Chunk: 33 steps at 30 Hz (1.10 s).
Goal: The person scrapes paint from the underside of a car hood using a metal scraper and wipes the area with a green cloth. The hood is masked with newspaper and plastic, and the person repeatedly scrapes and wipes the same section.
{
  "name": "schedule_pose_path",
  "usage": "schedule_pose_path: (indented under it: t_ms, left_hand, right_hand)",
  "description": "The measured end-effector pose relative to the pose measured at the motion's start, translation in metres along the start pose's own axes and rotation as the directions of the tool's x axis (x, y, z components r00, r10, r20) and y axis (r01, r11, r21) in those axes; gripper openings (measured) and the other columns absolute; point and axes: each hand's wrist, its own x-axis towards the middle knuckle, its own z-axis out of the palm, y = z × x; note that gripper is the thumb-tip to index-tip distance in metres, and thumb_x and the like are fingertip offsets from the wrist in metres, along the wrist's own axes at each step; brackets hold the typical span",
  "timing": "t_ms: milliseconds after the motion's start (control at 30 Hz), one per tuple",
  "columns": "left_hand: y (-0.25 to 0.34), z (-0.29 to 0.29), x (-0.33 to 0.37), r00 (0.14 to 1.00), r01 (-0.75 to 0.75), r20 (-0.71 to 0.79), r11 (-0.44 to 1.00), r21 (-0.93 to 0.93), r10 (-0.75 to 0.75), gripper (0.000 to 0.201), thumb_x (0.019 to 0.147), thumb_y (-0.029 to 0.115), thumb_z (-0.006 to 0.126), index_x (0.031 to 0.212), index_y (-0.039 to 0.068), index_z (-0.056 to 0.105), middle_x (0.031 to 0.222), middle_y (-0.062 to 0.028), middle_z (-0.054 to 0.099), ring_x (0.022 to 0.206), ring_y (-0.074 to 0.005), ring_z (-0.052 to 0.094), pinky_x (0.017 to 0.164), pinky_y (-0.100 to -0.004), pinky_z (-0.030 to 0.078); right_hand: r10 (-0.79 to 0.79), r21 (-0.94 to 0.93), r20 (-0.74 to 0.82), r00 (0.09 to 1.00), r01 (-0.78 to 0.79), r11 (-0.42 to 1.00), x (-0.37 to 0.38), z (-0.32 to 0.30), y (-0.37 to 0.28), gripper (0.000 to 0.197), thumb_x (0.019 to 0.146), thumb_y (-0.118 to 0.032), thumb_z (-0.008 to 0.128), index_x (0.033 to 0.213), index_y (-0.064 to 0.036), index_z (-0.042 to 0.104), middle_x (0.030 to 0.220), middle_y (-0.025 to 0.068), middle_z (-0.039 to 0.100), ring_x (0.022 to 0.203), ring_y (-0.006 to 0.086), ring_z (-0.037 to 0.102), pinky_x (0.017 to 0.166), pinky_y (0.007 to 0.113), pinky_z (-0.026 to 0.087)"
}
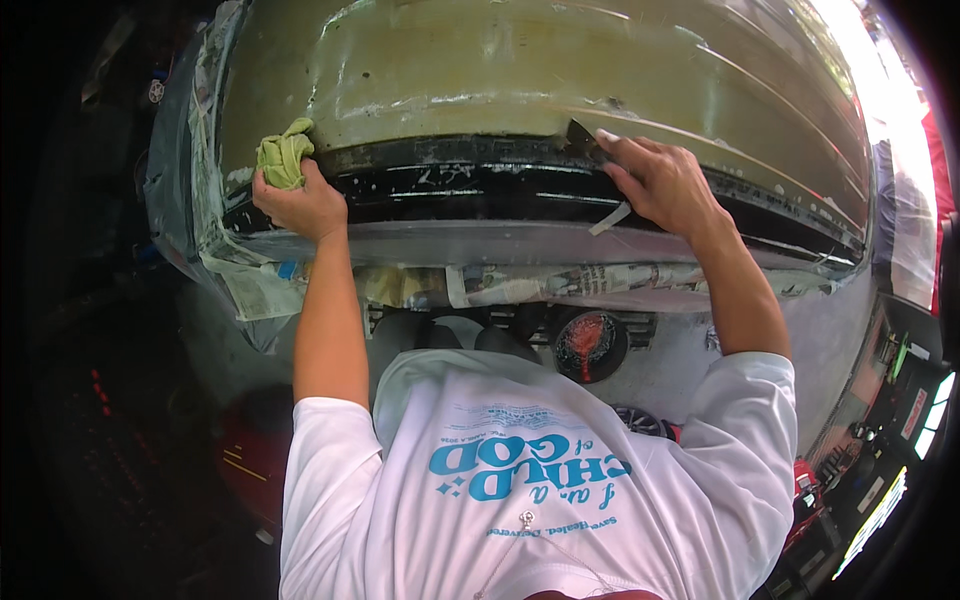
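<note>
My left hand point(305, 205) is closed around a crumpled yellow-green cloth point(285, 155), near the left end of a large olive vehicle panel point(480, 65). In my right hand point(665, 185) is a scraper, its dark thin blade point(579, 136) touching or just above the seam where the olive surface meets a glossy black band point(450, 192). The scraper's handle is mostly hidden by my fingers. A short pale strip point(610, 219) sticks out below that hand; I cannot tell whether it belongs to the tool. Whitish smears mark the olive panel and black band.
Newspaper masking point(570, 284) runs along the panel's near edge, with plastic film point(180, 180) draped at the left. On the floor below sits a round black container point(590, 345) with red inside. A dark wheel-like object point(640, 420) lies nearby, and tools fill the right side.
</note>
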Motion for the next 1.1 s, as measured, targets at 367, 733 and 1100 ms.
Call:
schedule_pose_path:
  t_ms: [367,733,1100]
  left_hand:
    - [-0.007,-0.001,0.003,1.0,0.002,0.028,0.999,0.051,-0.004,0.067,0.085,0.032,0.079,0.136,-0.002,0.051,0.128,-0.0222,0.054,0.12,-0.0434,0.055,0.104,-0.0513,0.043]
    - [-0.005,-0.001,0.001,0.999,0.018,0.029,0.999,0.048,-0.019,0.07,0.083,0.032,0.08,0.139,0.005,0.05,0.138,-0.0183,0.055,0.13,-0.0418,0.051,0.105,-0.0556,0.04]
    - [-0.003,-0.005,-0.003,0.999,0.036,0.023,0.998,0.046,-0.037,0.068,0.082,0.031,0.079,0.138,0.008,0.048,0.138,-0.0162,0.055,0.132,-0.039,0.051,0.106,-0.0548,0.039]
  right_hand:
    - [-0.016,-0.014,0.076,0.997,0.017,1.0,0.034,0.0,-0.021,0.039,0.098,-0.017,0.071,0.137,-0.0115,0.068,0.104,0.0164,0.075,0.084,0.0391,0.073,0.076,0.047,0.059]
    - [-0.061,0.015,0.08,0.995,0.06,0.998,0.07,0.026,-0.049,0.037,0.103,-0.028,0.066,0.137,-0.0139,0.066,0.1,0.0162,0.076,0.088,0.0387,0.073,0.08,0.05,0.058]
    - [0.017,0.065,0.038,0.999,-0.02,0.998,0.062,0.03,-0.062,0.038,0.102,-0.027,0.066,0.138,-0.0128,0.066,0.094,0.0188,0.077,0.085,0.0423,0.073,0.077,0.052,0.057]
